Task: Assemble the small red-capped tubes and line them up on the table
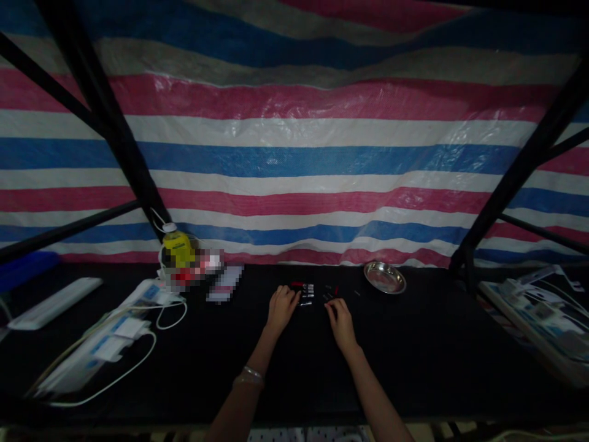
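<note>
A short row of small slim pieces with silver ends (307,296) lies on the black table, at least one with a red body (297,284). At the left end of this row is my left hand (281,309), palm down, fingers loosely bent and slightly apart, fingertips at the pieces. Across a small gap, my right hand (341,320) has thumb and forefinger brought together low over the table. Whatever sits between them is too small and dark to make out. Just beyond those fingertips lie a tiny red piece (336,290) and a few thin bits.
A round shiny metal dish (385,278) stands back right, near a thin loose bit (358,293). At left are a yellow bottle (178,247), a pale flat packet (225,283) and power strips (110,334) with white cables. More cables and plugs (547,313) lie far right. Black frame bars slope at both sides.
</note>
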`<state>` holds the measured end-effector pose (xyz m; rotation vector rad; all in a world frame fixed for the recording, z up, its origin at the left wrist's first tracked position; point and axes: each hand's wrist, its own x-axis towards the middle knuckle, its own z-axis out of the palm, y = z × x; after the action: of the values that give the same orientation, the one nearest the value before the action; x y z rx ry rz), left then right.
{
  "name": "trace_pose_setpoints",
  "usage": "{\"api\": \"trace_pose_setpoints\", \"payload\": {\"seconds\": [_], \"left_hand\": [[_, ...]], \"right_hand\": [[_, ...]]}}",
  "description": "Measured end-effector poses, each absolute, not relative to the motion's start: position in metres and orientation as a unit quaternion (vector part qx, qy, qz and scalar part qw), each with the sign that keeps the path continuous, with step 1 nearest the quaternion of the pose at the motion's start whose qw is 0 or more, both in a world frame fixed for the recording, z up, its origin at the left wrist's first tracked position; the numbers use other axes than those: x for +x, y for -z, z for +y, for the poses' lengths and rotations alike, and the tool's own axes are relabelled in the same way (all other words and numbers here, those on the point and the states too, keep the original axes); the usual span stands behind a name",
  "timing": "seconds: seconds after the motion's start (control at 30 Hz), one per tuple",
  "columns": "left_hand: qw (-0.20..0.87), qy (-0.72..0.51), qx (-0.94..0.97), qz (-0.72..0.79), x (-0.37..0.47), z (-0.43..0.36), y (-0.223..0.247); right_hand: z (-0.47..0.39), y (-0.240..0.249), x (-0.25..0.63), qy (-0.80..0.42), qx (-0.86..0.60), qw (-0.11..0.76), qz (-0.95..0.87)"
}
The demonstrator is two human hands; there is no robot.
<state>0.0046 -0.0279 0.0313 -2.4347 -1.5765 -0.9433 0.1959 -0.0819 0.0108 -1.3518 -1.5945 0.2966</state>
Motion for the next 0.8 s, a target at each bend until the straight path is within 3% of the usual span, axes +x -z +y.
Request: {"api": "trace_pose_setpoints", "payload": {"seconds": [0.3,0.53,0.8], "left_hand": [[0.033,0.321,-0.795,-0.513,0.006,-0.029,-0.033],[0.025,0.303,-0.803,-0.512,0.006,-0.025,-0.030],[0.023,0.291,-0.805,-0.516,0.007,-0.024,-0.030]], "right_hand": [[-0.085,-0.013,0.192,-0.095,-0.583,0.416,-0.691],[-0.087,-0.019,0.188,-0.024,-0.608,0.304,-0.733],[-0.084,-0.024,0.178,-0.016,-0.633,0.283,-0.720]]}}
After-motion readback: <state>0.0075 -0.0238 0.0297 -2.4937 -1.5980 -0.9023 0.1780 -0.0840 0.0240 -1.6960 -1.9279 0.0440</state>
